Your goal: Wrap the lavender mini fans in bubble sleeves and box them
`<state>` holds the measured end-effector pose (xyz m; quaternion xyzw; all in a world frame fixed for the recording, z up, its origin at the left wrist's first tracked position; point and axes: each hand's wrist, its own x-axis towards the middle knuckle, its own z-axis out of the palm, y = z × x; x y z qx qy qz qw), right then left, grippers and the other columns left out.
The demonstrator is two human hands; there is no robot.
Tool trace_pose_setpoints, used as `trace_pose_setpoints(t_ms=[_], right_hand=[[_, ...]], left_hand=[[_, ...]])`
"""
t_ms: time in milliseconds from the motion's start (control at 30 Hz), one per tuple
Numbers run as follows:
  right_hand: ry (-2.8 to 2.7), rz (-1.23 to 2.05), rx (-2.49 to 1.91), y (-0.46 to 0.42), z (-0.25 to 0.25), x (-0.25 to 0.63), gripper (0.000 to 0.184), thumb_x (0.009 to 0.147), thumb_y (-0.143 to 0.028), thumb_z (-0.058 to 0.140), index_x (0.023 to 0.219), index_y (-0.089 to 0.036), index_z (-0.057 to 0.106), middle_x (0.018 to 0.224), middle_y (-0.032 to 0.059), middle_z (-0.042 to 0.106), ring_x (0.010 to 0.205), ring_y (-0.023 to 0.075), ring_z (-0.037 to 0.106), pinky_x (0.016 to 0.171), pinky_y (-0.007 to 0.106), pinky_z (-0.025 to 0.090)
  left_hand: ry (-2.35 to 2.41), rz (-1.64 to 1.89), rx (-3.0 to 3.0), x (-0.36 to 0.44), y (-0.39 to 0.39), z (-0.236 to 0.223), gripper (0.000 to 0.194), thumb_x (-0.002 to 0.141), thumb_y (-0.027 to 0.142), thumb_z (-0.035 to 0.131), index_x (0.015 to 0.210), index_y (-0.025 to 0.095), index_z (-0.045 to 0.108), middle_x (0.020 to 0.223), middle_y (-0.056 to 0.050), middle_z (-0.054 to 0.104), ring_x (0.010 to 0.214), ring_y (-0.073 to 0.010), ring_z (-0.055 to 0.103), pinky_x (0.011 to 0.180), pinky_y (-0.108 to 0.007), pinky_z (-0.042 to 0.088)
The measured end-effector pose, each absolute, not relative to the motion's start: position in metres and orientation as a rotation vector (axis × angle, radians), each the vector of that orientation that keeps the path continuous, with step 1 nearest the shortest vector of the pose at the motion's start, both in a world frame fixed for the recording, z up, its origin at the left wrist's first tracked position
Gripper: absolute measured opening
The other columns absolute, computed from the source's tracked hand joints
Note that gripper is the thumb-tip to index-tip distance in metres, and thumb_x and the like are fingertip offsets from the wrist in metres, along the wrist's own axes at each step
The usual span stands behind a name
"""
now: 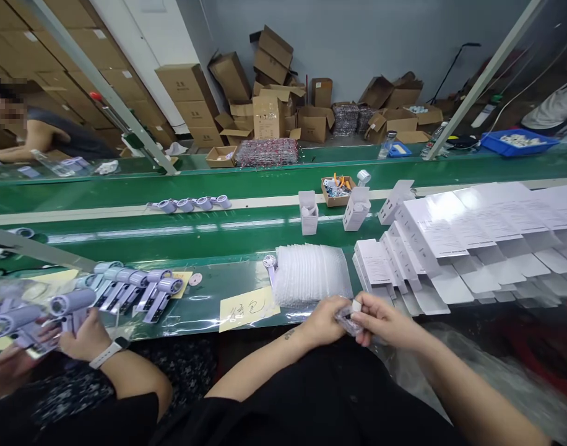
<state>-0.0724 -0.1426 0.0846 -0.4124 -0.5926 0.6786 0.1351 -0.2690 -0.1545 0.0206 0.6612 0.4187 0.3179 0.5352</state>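
Close to my body, at the table's front edge, my left hand (328,320) is closed on a small clear plastic packet (347,317) with something dark inside. My right hand (380,317) pinches the same packet from the other side. A small white piece (356,306) shows at the right fingertips; I cannot make out what it is. Just beyond my hands lies a row of bubble-wrap bags (311,275). A lilac handheld fan (269,263) sits against their left side. White flat boxes (376,263) are fanned out to the right.
Three open white boxes (308,214) stand beyond, near a small carton of parts (338,191). A paper note (249,308) lies at left. Beside me, a co-worker's hands (86,337) handle fans near a row of fans (125,282). More fans (186,205) lie farther back.
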Motion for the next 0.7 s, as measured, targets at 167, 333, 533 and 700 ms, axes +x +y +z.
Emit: trace_pose_setpoints(t_ms=[167,333,533,700], right_hand=[[-2.461,0.826,-1.609,-0.095,0.028,-0.054,0.032,0.057,-0.015,0.074,0.087,-0.022,0.066,0.125,0.0134,0.054,0.123,0.0417,0.037,0.099,0.063,0.022],[-2.718,0.333,-1.541,-0.070,-0.038,-0.067,0.024,0.061,0.004,0.055,0.062,-0.018,0.064,0.105,0.0127,0.064,0.126,0.0363,0.036,0.105,0.061,0.001],[-2.983,-0.327,-1.204,-0.044,0.023,-0.080,0.026,0.076,0.000,0.042,0.082,-0.013,0.063,0.080,0.0130,0.063,0.087,0.0269,0.056,0.087,0.048,0.039],[-2.612,-0.591,-1.298,-0.011,0.094,-0.115,0.033,0.079,-0.005,0.040,0.107,-0.012,0.056,0.097,0.0152,0.058,0.083,0.0262,0.054,0.059,0.034,0.045]], left_hand=[[1.345,1.038,0.866,-0.303,-0.146,0.000,0.028,0.072,0.039,0.060,0.082,0.013,0.063,0.069,-0.002,0.058,0.055,-0.0121,0.053,0.042,-0.020,0.042],[1.353,1.328,0.429,-0.361,-0.140,0.003,0.032,0.062,0.036,0.069,0.079,0.011,0.060,0.067,0.000,0.055,0.052,-0.0110,0.052,0.032,-0.018,0.034],[1.316,1.405,0.232,-0.397,-0.149,-0.001,0.031,0.059,0.032,0.073,0.079,0.011,0.060,0.066,0.001,0.056,0.049,-0.0085,0.050,0.031,-0.018,0.028],[1.253,1.503,0.145,-0.426,-0.145,-0.001,0.030,0.057,0.029,0.075,0.077,0.011,0.061,0.066,0.001,0.056,0.048,-0.0069,0.050,0.031,-0.017,0.025]])
